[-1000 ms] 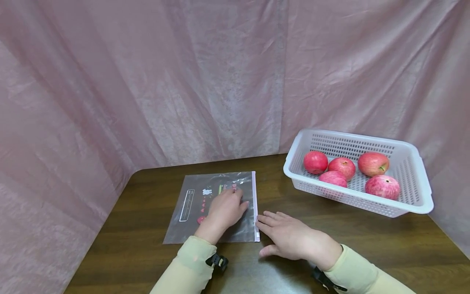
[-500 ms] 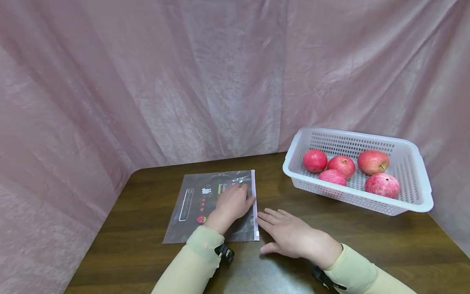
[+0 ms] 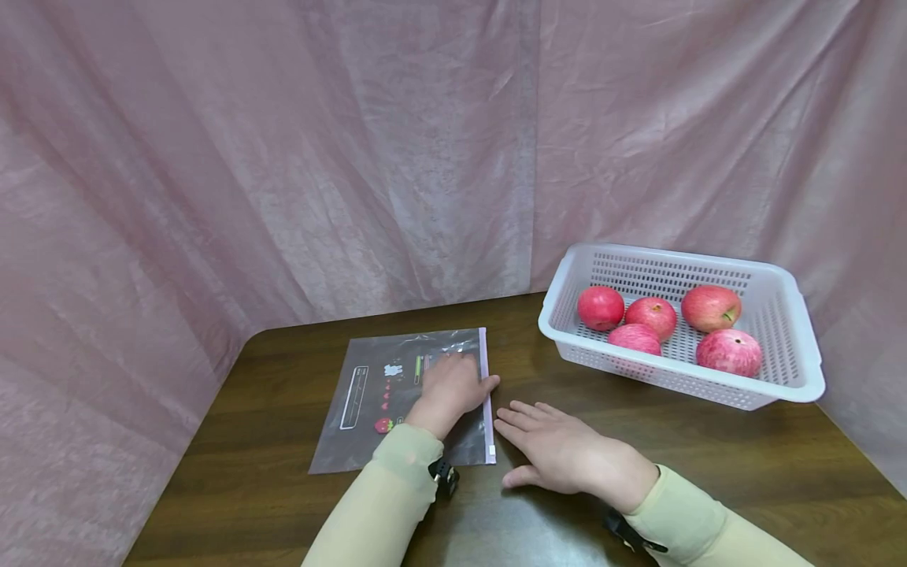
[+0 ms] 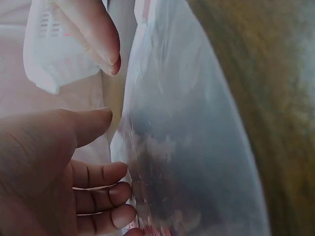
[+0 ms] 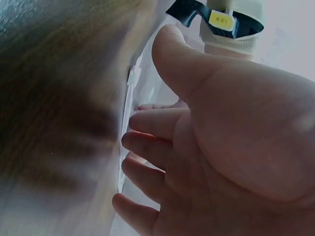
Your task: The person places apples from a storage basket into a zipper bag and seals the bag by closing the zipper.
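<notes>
A clear zipper bag (image 3: 364,441) lies flat on the table, printed with a strawberry, hearts and a white figure. Its pale purple slider strip (image 3: 489,429) runs along the right edge, with a small white slider near the bottom. My left hand (image 3: 453,386) rests on the bag's upper right part, thumb reaching across the strip; the left wrist view shows its fingertips (image 4: 123,216) against the plastic, slightly bent. Beside the strip, my right hand (image 3: 560,449) lies with its fingers spread and nothing in it. In the right wrist view its fingers (image 5: 147,147) come close to the strip.
A white perforated basket (image 3: 794,386) with several red apples (image 3: 730,352) stands at the back right of the brown wooden table (image 3: 234,472). Pink curtains (image 3: 397,157) hang behind the table's far edge.
My left hand has slid right over the bag, so its thumb now crosses the slider strip. My right hand stays in nearly the same place. The head view has shifted slightly.
</notes>
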Demonstrator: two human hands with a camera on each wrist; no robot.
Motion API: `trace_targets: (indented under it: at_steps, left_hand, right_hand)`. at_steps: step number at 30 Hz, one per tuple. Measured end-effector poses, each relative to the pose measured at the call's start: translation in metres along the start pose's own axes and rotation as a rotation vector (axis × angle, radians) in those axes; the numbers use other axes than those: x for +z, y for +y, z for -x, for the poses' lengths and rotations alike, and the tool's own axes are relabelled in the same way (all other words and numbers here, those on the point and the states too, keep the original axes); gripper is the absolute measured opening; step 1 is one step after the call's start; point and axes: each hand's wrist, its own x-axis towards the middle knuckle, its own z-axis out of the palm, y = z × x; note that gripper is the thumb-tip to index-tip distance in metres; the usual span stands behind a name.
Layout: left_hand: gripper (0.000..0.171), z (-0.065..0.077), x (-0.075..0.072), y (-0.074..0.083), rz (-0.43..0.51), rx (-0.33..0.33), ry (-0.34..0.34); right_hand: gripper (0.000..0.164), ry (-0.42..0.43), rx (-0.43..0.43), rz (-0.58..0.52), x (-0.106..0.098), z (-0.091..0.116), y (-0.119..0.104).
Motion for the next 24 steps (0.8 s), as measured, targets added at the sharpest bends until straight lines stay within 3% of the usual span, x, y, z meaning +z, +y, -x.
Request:
trace_targets:
  at_steps: [10,21,24]
  left_hand:
    - [0.054,-0.009,0.004,0.006,-0.045,-0.053,-0.019]
    - [0.039,-0.012,-0.004,0.008,-0.05,-0.063,-0.074]
    - [0.038,-0.016,0.0,0.005,-0.05,-0.053,-0.06]
  right_hand:
    - [0.083,0.008,-0.015,0.021,0.003,-0.001,-0.002]
    - [0.081,-0.001,-0.019,0.028,0.004,-0.002,-0.004]
    - [0.081,0.008,-0.027,0.034,0.005,-0.002,-0.004]
